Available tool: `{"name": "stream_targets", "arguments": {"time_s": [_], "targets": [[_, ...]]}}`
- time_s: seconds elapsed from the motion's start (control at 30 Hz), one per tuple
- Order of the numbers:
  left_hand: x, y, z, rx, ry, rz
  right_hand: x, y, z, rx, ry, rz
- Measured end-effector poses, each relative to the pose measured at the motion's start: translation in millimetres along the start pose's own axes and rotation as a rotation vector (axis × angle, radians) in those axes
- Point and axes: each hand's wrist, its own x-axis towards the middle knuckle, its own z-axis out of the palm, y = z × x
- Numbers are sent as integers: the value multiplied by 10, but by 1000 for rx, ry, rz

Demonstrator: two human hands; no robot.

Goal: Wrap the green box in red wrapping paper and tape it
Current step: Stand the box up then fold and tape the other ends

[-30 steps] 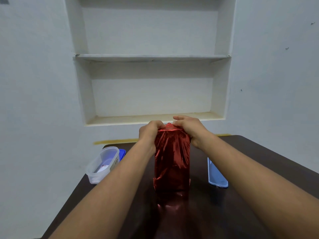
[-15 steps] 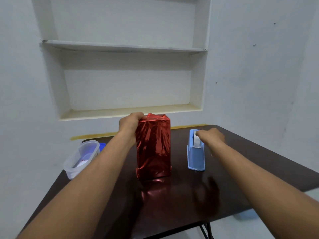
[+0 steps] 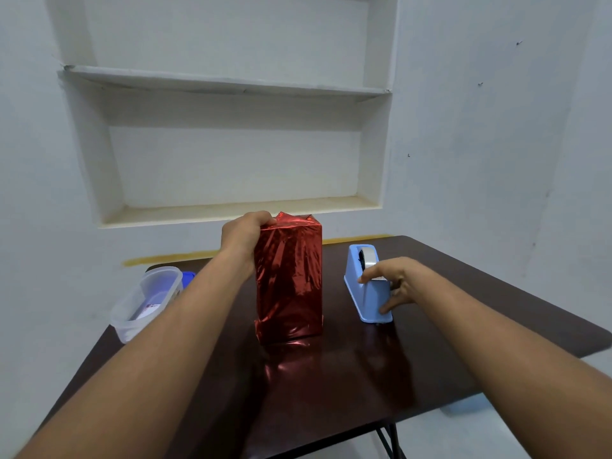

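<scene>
Box in red wrapping paper (image 3: pixel 288 279) stands upright mid-table (image 3: pixel 496 293), foil fully covering it, top folds gathered. Left hand (image 3: pixel 243 238) grips top left edge, fingers curled over folded paper. Right hand (image 3: pixel 399 283) at blue tape dispenser (image 3: pixel 366 289), just right of box; forefinger and thumb pinch tape end at cutter, other fingers loosely spread beside dispenser body. Clear plastic container (image 3: pixel 145 303) at left table edge; label inside too small to read. Blue lid (image 3: pixel 188 279) behind it. No legible brand anywhere.
</scene>
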Motion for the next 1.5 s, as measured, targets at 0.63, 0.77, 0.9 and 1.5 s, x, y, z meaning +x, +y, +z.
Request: {"name": "stream_targets", "arguments": {"time_s": [0.63,0.77,0.9,1.5], "targets": [[34,-25,-14,12,7,6,-18,-178,36,409,-13,49],[34,-21,-9,14,10,4,-130,-111,82,544,39,-40],[30,-16,-3,15,11,4,-253,-52,114,574,57,-67],[-6,-31,-10,4,2,4,-317,8,125,576,50,-151]]}}
